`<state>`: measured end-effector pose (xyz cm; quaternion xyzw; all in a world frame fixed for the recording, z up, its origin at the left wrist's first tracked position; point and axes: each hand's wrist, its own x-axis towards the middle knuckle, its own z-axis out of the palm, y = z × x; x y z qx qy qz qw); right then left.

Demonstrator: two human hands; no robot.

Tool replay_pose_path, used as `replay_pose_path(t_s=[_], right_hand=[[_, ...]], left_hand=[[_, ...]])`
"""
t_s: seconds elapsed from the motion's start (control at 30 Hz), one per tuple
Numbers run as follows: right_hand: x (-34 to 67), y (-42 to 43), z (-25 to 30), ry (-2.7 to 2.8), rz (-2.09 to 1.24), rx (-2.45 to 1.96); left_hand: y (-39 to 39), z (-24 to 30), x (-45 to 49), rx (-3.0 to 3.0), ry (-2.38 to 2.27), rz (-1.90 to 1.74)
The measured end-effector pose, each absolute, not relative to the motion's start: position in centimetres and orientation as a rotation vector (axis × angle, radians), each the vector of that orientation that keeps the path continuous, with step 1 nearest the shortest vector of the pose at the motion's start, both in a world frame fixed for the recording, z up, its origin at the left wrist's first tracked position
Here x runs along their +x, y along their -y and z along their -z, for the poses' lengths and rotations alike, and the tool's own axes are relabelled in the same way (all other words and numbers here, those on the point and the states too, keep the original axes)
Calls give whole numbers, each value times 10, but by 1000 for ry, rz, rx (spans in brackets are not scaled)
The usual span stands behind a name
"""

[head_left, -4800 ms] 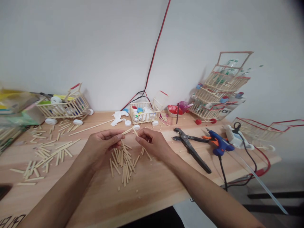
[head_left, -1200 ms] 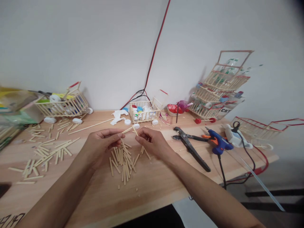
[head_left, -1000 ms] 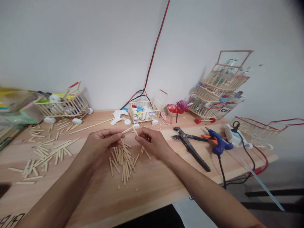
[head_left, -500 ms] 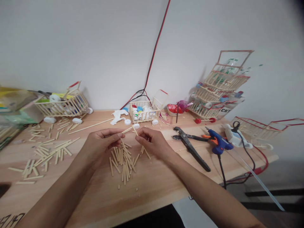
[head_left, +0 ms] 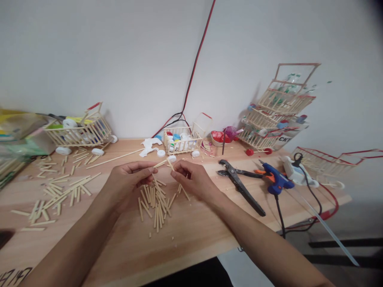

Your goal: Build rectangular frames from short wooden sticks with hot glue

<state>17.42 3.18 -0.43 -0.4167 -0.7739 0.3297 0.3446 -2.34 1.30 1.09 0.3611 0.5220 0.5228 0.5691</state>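
Over the middle of the wooden table (head_left: 185,239), my left hand (head_left: 127,185) pinches a short bamboo stick (head_left: 159,164) between thumb and fingertips. My right hand (head_left: 193,179) pinches another short stick (head_left: 170,164) whose tip meets the first stick at an angle. Under both hands lies a loose pile of cut sticks (head_left: 155,201).
More cut sticks (head_left: 60,191) are scattered at the left. Black pliers (head_left: 239,185) and a blue glue gun (head_left: 277,181) lie to the right. Small stick carts stand along the wall: one at the left (head_left: 79,133), one in the middle (head_left: 182,141), a stack at the right (head_left: 277,109). A red and black cable (head_left: 191,79) hangs down the wall.
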Motion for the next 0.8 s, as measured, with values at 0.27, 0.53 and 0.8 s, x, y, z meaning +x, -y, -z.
replay_pose_path(t_s=[0.27, 0.53, 0.8], right_hand=[[173, -31, 3, 2012, -846, -1111], [173, -32, 3, 2015, -828, -1105], [173, -32, 3, 2023, -827, -1125]], left_hand=[[-14, -11, -23, 831, -1200, -1235], [-12, -15, -22, 823, -1182, -1232], [-14, -15, -22, 823, -1141, -1253]])
